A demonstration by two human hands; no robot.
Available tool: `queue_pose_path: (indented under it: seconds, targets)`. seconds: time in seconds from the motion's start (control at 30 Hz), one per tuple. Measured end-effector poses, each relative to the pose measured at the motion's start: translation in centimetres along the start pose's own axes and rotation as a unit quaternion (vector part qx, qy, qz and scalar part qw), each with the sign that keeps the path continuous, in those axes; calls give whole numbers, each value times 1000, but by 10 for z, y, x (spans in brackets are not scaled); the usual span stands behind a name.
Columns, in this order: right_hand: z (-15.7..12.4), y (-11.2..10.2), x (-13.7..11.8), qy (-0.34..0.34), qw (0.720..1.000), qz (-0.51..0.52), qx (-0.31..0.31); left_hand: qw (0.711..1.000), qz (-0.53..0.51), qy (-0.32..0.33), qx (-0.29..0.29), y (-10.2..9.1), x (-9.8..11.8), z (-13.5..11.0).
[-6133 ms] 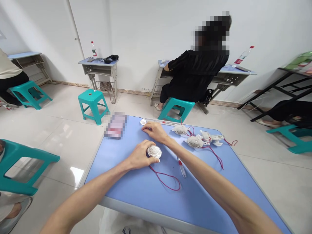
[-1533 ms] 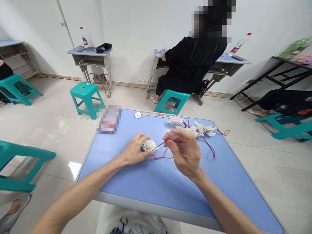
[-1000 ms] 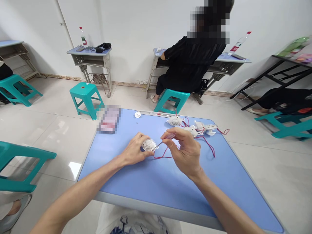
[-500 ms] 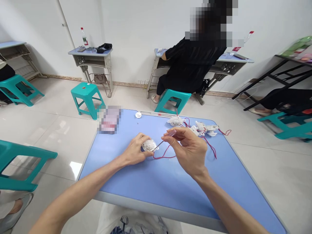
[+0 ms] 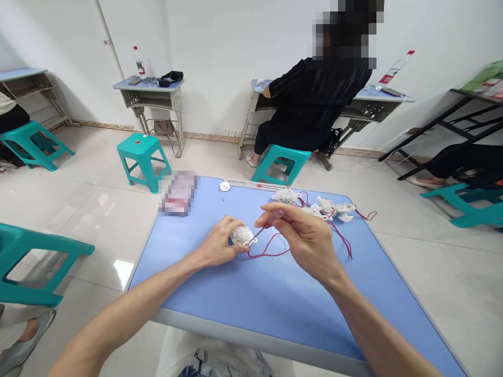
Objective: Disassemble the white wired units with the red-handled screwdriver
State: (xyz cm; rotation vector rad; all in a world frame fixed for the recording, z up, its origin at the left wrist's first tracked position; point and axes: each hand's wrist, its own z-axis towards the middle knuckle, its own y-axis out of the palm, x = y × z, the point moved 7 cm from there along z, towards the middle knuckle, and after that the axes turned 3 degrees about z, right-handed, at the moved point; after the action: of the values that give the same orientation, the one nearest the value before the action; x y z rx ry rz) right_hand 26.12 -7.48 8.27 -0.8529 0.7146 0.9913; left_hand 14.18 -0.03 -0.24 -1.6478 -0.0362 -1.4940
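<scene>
My left hand (image 5: 220, 242) holds a round white plastic part (image 5: 241, 235) against the blue table (image 5: 243, 298), fingers and thumb about its left side. Red wires (image 5: 261, 255) trail from the part to the right. In my right hand (image 5: 304, 238) is a screwdriver (image 5: 259, 233) with a reddish see-through handle, partly hidden by the fingers. Its thin shaft slants down to the left, and the tip meets the right edge of the white part. Whether it sits in a screw is too small to tell.
Several white plastic units (image 5: 314, 207) with red wires lie at the table's back right. A small white disc (image 5: 225, 186) and a thin clear strip (image 5: 255, 185) lie along the far edge. A blurred-out flat object (image 5: 178, 193) lies back left. A person in black (image 5: 314, 104) sits beyond.
The fingers of my right hand have shifted around the screwdriver's handle, with the index finger stretched further over it. The tip stays at the white part, which my left hand still holds.
</scene>
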Motion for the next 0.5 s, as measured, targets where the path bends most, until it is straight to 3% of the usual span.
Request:
queue_pose_path:
  seconds: [0.23,0.5]
  targets:
    - [-3,9,2,-12,998,54,-6,1000,2,4,8,1,-2,0]
    - [1,1,5,-16,997,6,78,1000,3,9,5,1,-1,0]
